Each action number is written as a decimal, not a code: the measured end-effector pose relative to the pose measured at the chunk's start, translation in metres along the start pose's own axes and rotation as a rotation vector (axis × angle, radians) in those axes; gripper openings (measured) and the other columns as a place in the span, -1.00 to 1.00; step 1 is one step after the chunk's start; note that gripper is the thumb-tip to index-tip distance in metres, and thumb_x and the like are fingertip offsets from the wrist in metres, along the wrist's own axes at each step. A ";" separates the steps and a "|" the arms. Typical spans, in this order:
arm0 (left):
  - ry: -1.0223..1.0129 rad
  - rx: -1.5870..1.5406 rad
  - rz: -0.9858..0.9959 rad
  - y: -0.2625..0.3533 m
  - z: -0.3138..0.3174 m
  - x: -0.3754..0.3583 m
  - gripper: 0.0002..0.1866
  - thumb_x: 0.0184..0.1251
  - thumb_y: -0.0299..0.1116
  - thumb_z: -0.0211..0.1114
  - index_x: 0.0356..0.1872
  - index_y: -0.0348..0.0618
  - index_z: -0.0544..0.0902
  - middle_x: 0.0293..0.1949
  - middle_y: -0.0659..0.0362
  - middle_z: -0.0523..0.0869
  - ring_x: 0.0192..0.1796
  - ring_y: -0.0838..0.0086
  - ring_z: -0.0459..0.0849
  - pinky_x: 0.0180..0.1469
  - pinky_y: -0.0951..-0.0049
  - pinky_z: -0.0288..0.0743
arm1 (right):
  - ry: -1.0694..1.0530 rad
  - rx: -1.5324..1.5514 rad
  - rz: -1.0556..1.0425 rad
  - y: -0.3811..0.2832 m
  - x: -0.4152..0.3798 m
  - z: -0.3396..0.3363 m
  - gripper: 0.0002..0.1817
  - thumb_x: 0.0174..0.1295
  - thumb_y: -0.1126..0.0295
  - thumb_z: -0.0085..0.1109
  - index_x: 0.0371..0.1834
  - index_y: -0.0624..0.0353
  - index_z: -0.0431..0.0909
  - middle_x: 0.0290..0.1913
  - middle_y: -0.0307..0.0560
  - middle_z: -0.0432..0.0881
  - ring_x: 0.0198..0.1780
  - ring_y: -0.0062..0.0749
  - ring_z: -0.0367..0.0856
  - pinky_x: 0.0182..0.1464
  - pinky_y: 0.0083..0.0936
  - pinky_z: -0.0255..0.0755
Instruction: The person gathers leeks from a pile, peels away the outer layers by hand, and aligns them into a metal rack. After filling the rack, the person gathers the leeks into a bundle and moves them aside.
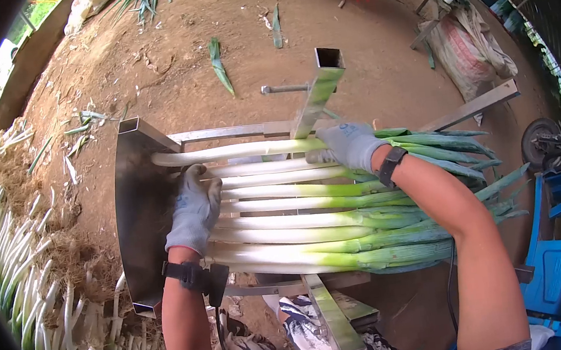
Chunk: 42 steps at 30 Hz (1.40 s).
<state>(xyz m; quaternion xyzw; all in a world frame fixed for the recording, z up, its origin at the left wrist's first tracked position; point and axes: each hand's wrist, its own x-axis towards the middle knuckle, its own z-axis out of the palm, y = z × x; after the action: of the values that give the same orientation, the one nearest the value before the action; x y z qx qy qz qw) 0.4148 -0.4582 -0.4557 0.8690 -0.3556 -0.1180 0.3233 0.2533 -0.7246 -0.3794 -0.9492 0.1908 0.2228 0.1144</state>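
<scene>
Several long leeks (pixel 286 232) lie side by side across a metal frame (pixel 221 133), white ends to the left and green leaves to the right. My left hand (pixel 192 211), in a grey glove, is closed at the white end of a leek near the upright metal plate (pixel 142 224). Its fingertips are partly hidden. My right hand (pixel 349 146), also gloved, is closed round leeks where white turns to green, beside the far square post (pixel 317 99). One leek (pixel 223 153) lies apart at the far side, its left end by the plate.
Many leeks with roots (pixel 17 271) are heaped on the ground at left. A near square post (pixel 337 326) rises by my legs. At right are a blue plastic chair (pixel 550 269), a small wheel (pixel 542 137) and a sack (pixel 462 53). Loose leaves (pixel 220 65) litter the dirt floor.
</scene>
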 end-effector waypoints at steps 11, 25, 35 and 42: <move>0.018 0.475 -0.047 0.012 0.016 0.005 -0.48 0.44 -0.13 -0.01 0.36 -0.06 0.36 0.38 -0.01 0.23 0.41 0.04 0.19 0.40 0.13 0.15 | 0.137 0.021 -0.052 -0.004 -0.011 0.015 -0.51 0.34 -0.05 -0.07 0.00 0.15 0.55 -0.10 0.13 0.66 -0.01 0.02 0.60 0.02 -0.13 0.42; -0.429 0.243 -0.027 0.027 -0.028 -0.045 -0.34 0.41 0.00 -0.03 0.46 -0.06 0.15 0.48 -0.13 0.03 0.51 -0.01 -0.01 0.52 0.19 -0.13 | 0.144 0.161 0.004 0.027 0.027 0.047 -0.49 0.24 -0.01 0.10 0.14 0.08 0.56 0.07 0.10 0.62 0.15 -0.01 0.54 0.22 -0.24 0.34; -0.371 0.039 0.022 0.002 -0.051 -0.143 -0.42 0.43 -0.11 0.06 0.39 -0.11 0.28 0.41 -0.21 0.20 0.43 -0.10 0.19 0.43 0.16 0.12 | 0.192 0.195 0.014 0.037 0.041 0.064 -0.49 0.18 0.03 0.19 0.18 -0.04 0.55 0.13 0.08 0.59 0.19 -0.04 0.52 0.26 -0.29 0.31; -0.397 -0.248 -0.061 -0.001 -0.120 -0.190 -0.51 0.48 -0.17 -0.01 0.26 -0.33 0.41 0.24 -0.17 0.48 0.32 0.07 0.43 0.35 0.32 0.23 | 0.517 -0.054 0.133 -0.053 -0.031 0.043 -0.46 0.19 0.09 0.13 0.19 0.14 0.44 0.13 0.06 0.47 0.21 -0.05 0.37 0.28 -0.17 0.21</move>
<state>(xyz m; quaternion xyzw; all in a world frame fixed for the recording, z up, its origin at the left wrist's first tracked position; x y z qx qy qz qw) 0.3312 -0.2680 -0.3693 0.7929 -0.3684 -0.3390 0.3474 0.2328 -0.6545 -0.3953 -0.9626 0.2695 -0.0148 0.0215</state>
